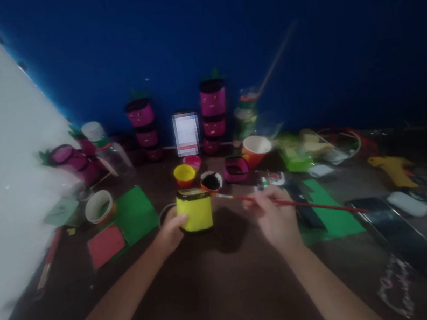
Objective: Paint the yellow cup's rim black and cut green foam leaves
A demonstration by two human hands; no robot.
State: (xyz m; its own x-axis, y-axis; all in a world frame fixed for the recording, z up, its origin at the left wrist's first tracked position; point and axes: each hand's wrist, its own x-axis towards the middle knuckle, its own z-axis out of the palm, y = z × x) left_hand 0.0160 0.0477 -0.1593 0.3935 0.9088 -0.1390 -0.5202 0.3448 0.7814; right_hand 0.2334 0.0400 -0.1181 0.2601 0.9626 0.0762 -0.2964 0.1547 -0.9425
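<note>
My left hand (173, 231) is closed around the side of a short yellow cup (195, 213) with black bands at its top and bottom edges. In my right hand (274, 215) a thin red-handled paintbrush (306, 203) is pinched. Its tip points left and lies close to the yellow cup's upper right edge; blur hides whether they touch. Just behind stand a small cup of black paint (211, 181), a cup of yellow paint (184, 174) and a magenta one (192, 162). A purple cup piece with black edges (236, 169) sits to their right.
Stacked purple figures (213, 100) stand along the blue wall, beside a propped phone (187, 134). Green paper (136, 214) and red paper (106, 245) lie left. On the right are a dark phone (401, 232), a yellow glue gun (395, 169) and an orange-white paper cup (256, 150).
</note>
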